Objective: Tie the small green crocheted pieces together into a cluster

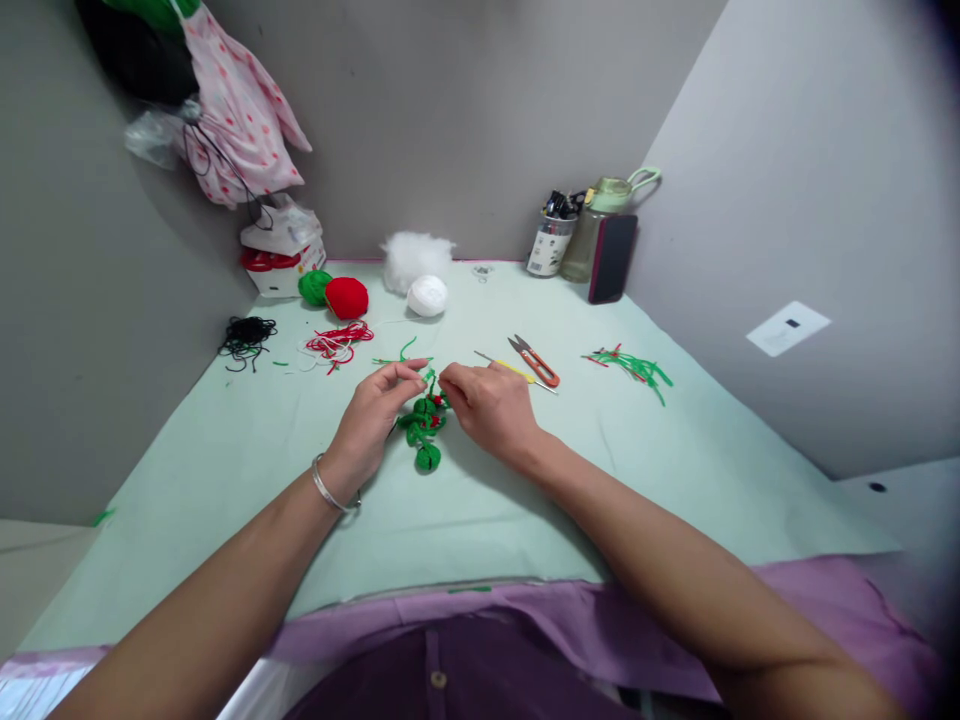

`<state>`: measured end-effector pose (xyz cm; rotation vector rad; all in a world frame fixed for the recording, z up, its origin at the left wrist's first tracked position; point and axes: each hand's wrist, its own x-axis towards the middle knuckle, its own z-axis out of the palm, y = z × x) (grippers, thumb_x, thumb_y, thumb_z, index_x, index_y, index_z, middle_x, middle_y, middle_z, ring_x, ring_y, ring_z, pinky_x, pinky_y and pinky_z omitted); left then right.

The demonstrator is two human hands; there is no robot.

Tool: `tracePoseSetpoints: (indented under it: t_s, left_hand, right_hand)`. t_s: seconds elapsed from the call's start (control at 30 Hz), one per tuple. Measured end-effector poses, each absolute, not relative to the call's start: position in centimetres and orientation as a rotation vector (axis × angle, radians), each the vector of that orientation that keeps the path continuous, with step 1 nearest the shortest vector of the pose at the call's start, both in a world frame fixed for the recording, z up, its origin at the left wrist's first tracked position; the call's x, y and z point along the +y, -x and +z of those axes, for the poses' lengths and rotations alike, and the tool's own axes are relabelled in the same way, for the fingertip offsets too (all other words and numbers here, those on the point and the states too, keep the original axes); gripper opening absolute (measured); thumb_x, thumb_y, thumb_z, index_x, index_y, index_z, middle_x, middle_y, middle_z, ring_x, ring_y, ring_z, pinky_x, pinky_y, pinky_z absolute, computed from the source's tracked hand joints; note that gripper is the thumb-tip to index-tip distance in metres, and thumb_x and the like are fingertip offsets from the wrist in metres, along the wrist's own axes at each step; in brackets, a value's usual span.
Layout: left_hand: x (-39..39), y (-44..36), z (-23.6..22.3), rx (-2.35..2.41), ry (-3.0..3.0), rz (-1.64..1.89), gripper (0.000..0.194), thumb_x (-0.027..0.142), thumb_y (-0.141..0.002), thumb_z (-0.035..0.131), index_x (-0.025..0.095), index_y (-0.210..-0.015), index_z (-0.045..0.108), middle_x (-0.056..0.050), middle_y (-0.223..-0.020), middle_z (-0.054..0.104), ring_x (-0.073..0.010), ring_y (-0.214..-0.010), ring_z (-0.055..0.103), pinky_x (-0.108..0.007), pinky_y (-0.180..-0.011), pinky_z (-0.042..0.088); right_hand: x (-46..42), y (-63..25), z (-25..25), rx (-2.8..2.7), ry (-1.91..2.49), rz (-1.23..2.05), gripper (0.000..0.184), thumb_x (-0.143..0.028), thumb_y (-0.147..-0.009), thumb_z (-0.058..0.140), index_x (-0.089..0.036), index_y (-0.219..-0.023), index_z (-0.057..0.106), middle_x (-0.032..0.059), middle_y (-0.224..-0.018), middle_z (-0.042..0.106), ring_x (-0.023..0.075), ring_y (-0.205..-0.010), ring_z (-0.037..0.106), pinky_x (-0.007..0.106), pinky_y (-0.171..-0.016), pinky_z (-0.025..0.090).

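A small green crochet piece with red bits lies on the pale green table cover, between my two hands. My left hand pinches its upper green strand from the left, fingers closed, a silver bangle on the wrist. From the right, my right hand pinches the same top end, fingers closed too. The fingertips of both hands almost meet above the piece.
Orange thread snips and a yellow-handled hook lie just right of my hands. Green, red and white yarn balls, stuffing, black and red thread scraps lie behind. Green yarn cuttings, a cup, bottle and phone sit back right.
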<state>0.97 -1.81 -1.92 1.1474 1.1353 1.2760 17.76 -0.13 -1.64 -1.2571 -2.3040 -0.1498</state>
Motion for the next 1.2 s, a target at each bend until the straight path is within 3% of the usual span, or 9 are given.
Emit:
tracePoseSetpoints:
  t_s: [0.2, 0.37, 0.57, 0.8, 1.0, 1.2]
  left_hand:
    - [-1.65, -0.95, -2.07, 1.086, -1.071, 1.339, 0.008, 0.021, -0.074, 0.068, 0.019, -0.07, 0.061, -0.001, -0.09, 0.066, -0.0171, -0.097, 0.058, -0.027, -0.086, 0.038]
    - [-1.49, -1.08, -1.95, 0.996, -0.898, 1.326, 0.012, 0.018, -0.07, 0.069, 0.019, -0.069, 0.058, 0.003, -0.076, 0.062, -0.0125, -0.077, 0.054, -0.023, -0.07, 0.038]
    - [-1.18, -0.9, -2.08, 0.938, -0.868, 1.29, 0.016, 0.02, -0.069, 0.072, 0.019, -0.069, 0.057, 0.001, -0.078, 0.064, -0.0137, -0.081, 0.057, -0.025, -0.077, 0.043]
    - [-1.31, -1.1, -2.51, 1.055, -1.03, 1.343, 0.028, 0.048, -0.084, 0.068, 0.02, -0.084, 0.064, -0.001, -0.09, 0.065, -0.0176, -0.093, 0.059, -0.029, -0.089, 0.044]
    - [-1.33, -0.98, -2.69, 1.12, -1.181, 1.271, 0.023, 0.04, -0.079, 0.075, 0.019, -0.083, 0.068, 0.0, -0.081, 0.062, -0.016, -0.079, 0.054, -0.027, -0.075, 0.042]
    - [-1.8, -1.01, -2.02, 1.081, -1.198, 1.261, 0.014, 0.03, -0.08, 0.072, 0.019, -0.075, 0.065, 0.0, -0.082, 0.063, -0.0148, -0.078, 0.054, -0.026, -0.073, 0.043]
  right_hand:
    - [0.06, -17.94, -1.58, -2.229, 1.367, 0.056, 0.018, -0.027, -0.095, 0.055, -0.022, -0.09, 0.071, 0.0014, -0.069, 0.073, 0.0167, -0.062, 0.058, 0.028, -0.063, 0.027]
    - [0.19, -17.74, -1.22, -2.12, 1.392, 0.304, 0.014, -0.028, -0.093, 0.06, -0.023, -0.091, 0.073, -0.0011, -0.067, 0.069, 0.0141, -0.058, 0.054, 0.026, -0.06, 0.027]
    - [0.26, -17.57, -1.0, -2.061, 1.374, 0.4, 0.012, -0.026, -0.091, 0.062, -0.023, -0.09, 0.073, -0.0021, -0.066, 0.068, 0.0127, -0.057, 0.052, 0.025, -0.06, 0.03]
    - [0.06, -17.51, -0.96, -2.146, 1.411, 0.243, 0.018, -0.028, -0.095, 0.057, -0.023, -0.095, 0.074, 0.0012, -0.072, 0.073, 0.0164, -0.064, 0.059, 0.027, -0.063, 0.031]
    - [0.08, -17.59, -1.21, -2.201, 1.365, 0.185, 0.021, -0.03, -0.096, 0.054, -0.024, -0.098, 0.074, 0.0029, -0.076, 0.075, 0.0183, -0.069, 0.062, 0.028, -0.064, 0.03]
    - [0.9, -18.22, -0.71, -2.024, 1.42, 0.455, 0.014, -0.026, -0.09, 0.061, -0.022, -0.089, 0.075, -0.001, -0.065, 0.067, 0.0138, -0.059, 0.052, 0.026, -0.061, 0.03]
